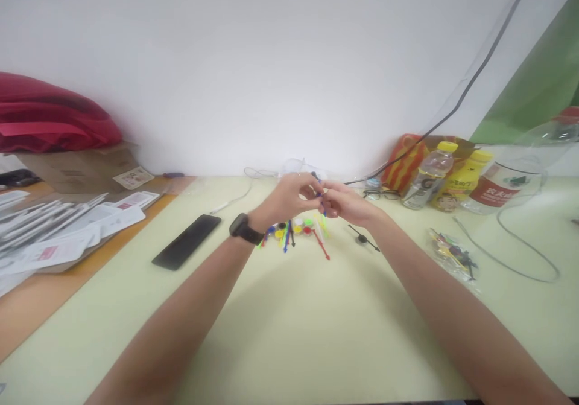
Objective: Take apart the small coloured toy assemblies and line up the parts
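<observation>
My left hand [292,198], with a black watch [245,229] on its wrist, is raised above the table. Its thumb and fingers pinch a small blue plastic arrow spinner [322,203]. On the same piece, the fingers of my right hand [344,203] close from the other side; its shape is partly covered by both hands. Below them lies a group of coloured arrow spinners, among them a red one [322,245] and a blue one [286,238]. A black arrow spinner [362,239] rests apart, by my right forearm.
A clear bag of more spinners [452,254] lies right, near a grey cable [511,270]. Bottles [427,178] and a red-yellow bag [402,162] stand behind. Leftward are a black phone [187,242], white packets [120,219] and a cardboard box [85,168]. A wall closes the back.
</observation>
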The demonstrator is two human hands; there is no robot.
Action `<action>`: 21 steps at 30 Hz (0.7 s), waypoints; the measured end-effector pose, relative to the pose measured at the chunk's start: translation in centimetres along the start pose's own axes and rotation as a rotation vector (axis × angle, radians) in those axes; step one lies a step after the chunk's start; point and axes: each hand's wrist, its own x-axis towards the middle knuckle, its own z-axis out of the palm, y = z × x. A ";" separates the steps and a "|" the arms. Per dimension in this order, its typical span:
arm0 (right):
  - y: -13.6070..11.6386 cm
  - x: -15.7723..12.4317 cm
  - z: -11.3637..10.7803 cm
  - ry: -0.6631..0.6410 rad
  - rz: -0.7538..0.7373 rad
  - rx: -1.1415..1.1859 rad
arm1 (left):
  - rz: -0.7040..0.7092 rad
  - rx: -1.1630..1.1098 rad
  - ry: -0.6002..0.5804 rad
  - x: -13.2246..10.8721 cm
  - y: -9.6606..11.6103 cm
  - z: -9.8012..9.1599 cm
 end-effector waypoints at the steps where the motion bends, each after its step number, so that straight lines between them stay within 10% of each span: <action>1: -0.1 0.0 0.1 0.003 0.004 0.002 | 0.000 0.001 0.012 0.0 0.0 0.1; 9: 0.0 0.1 -1.1 0.134 0.078 -0.120 | -0.082 -0.018 0.011 0.0 0.4 -0.5; 15: 1.4 -0.3 -3.4 0.196 0.368 -0.888 | -0.162 0.003 -0.390 -0.6 0.5 -0.4; 21: 1.6 -0.4 -2.5 0.093 0.348 -1.112 | -0.210 0.020 -0.636 -1.0 -0.8 1.0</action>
